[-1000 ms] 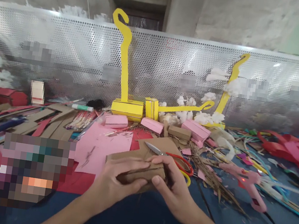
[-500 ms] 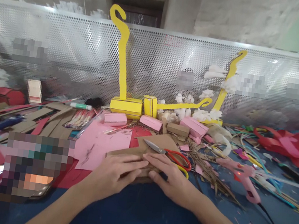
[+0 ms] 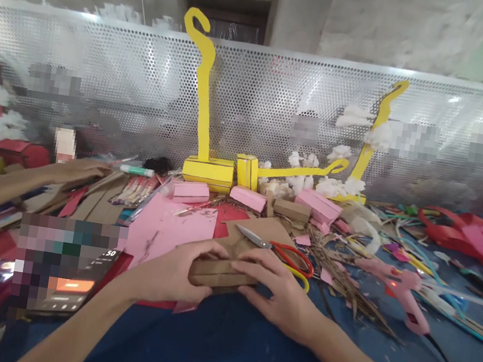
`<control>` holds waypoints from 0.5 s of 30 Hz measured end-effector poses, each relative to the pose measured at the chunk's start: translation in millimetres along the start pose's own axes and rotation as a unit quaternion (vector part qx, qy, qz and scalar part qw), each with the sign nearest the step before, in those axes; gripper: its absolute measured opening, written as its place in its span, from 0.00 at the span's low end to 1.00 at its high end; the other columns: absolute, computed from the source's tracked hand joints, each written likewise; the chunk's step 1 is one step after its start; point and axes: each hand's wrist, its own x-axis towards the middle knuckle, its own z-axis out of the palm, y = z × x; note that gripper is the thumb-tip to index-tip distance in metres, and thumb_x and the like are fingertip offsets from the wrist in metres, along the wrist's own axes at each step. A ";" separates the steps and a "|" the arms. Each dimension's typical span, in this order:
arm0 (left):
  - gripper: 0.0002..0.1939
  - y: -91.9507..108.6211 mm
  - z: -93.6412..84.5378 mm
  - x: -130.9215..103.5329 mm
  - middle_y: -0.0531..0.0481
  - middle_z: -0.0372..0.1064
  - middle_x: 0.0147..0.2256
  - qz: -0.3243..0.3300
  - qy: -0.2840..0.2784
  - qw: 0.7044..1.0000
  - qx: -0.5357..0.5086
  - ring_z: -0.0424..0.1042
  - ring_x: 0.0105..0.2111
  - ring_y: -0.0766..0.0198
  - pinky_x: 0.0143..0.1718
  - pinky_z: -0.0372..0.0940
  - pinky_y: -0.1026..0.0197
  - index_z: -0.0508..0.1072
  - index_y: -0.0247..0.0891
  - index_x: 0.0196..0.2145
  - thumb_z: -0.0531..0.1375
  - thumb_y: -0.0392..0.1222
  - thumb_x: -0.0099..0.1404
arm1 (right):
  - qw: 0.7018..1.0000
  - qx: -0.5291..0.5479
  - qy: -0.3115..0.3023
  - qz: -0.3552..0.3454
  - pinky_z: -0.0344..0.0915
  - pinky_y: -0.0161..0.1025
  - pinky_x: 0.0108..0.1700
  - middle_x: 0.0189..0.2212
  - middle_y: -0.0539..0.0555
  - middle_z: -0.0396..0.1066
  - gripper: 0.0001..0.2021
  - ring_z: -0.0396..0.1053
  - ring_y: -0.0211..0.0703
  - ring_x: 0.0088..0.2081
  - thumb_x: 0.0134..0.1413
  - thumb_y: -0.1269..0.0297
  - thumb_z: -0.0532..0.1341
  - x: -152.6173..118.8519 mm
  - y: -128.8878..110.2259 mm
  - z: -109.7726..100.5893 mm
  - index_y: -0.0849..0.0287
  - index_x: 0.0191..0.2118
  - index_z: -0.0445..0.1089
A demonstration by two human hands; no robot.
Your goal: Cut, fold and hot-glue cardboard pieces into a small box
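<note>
Between my two hands is a small brown cardboard box (image 3: 222, 275), long and folded, close above the blue table. My left hand (image 3: 175, 275) grips its left end, thumb below and fingers over the top. At the right end, the fingers of my right hand (image 3: 282, 290) are curled over the box with the thumb beneath. Scissors (image 3: 278, 252) with red and yellow handles lie just behind my right hand on a flat piece of cardboard (image 3: 268, 228). A pink paper sheet (image 3: 175, 228) is spread behind my left hand.
Pink boxes (image 3: 248, 198) and yellow hooked paper pieces (image 3: 204, 109) stand along the perforated metal panel. On the right lies a pink glue gun (image 3: 402, 287) with its cord. A phone (image 3: 88, 279) is at the left. Another person's arm (image 3: 19, 181) reaches in over cardboard strips.
The cardboard between my hands now shows as a folded box, with my hands around its ends instead of flat over it. Another person's arm has come in from the left.
</note>
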 end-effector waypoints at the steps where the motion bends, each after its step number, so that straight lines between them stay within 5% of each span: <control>1: 0.26 -1.9 -0.5 1.2 0.50 0.76 0.41 0.012 0.012 1.000 0.008 0.77 0.33 0.60 0.36 0.71 0.60 0.73 0.44 0.52 0.63 0.33 0.55 | 1.000 -0.007 0.022 -0.017 0.70 0.48 0.56 0.52 0.58 0.73 0.14 0.71 0.49 0.54 0.65 0.65 0.62 0.7 1.2 1.3 0.51 0.55 0.74; 6: 0.24 -19.8 -5.4 13.4 0.48 0.75 0.44 0.040 0.089 0.995 0.029 0.74 0.45 0.54 0.47 0.69 0.54 0.73 0.41 0.48 0.67 0.36 0.52 | 0.997 -0.026 0.074 0.001 0.70 0.50 0.52 0.45 0.58 0.75 0.06 0.72 0.50 0.49 0.65 0.66 0.63 4.8 5.1 -1.4 0.53 0.46 0.74; 15: 0.16 -22.2 -7.1 19.0 0.49 0.78 0.41 0.046 0.138 0.988 0.060 0.76 0.41 0.54 0.43 0.68 0.54 0.76 0.41 0.44 0.68 0.43 0.57 | 0.989 0.005 0.116 0.095 0.69 0.43 0.43 0.35 0.55 0.73 0.05 0.71 0.46 0.39 0.65 0.67 0.59 3.0 6.7 -5.0 0.55 0.36 0.69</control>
